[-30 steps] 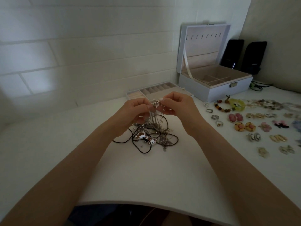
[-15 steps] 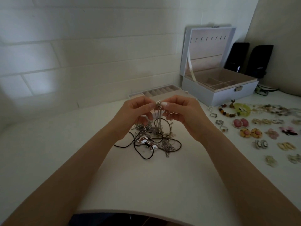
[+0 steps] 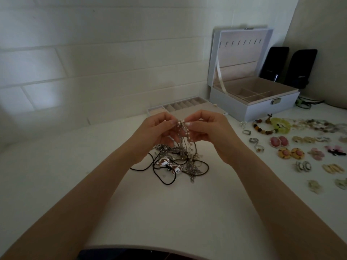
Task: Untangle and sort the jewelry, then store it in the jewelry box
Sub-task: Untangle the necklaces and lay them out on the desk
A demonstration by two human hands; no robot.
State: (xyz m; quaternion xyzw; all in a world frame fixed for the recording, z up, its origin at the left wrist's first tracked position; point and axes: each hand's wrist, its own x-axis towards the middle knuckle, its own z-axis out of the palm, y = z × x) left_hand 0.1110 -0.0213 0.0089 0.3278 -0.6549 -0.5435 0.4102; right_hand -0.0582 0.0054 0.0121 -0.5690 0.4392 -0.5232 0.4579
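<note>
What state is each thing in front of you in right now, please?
jewelry box, lid open and upright.
divider tray, lying outside the box.
necklace tangle, knotted, top held up, rest lying down.
left hand, pinching the tangle's top.
right hand, pinching the tangle's top.
earrings, laid out in pairs.

one head-worn view looks forward and down, close over the table (image 3: 56, 184).

Pale grey rectangular jewelry box (image 3: 262, 107) with beige lining at two o'clock, silver-and-black tangle of chains and cords (image 3: 187, 162) at centre, glossy brown-and-white bow pendant (image 3: 169, 165) within it, lime-green bead bracelet (image 3: 280, 124), pink oval earrings (image 3: 278, 141) and pink-centred yellow round earrings (image 3: 291, 153) at three o'clock, white tabletop (image 3: 169, 212).
</note>
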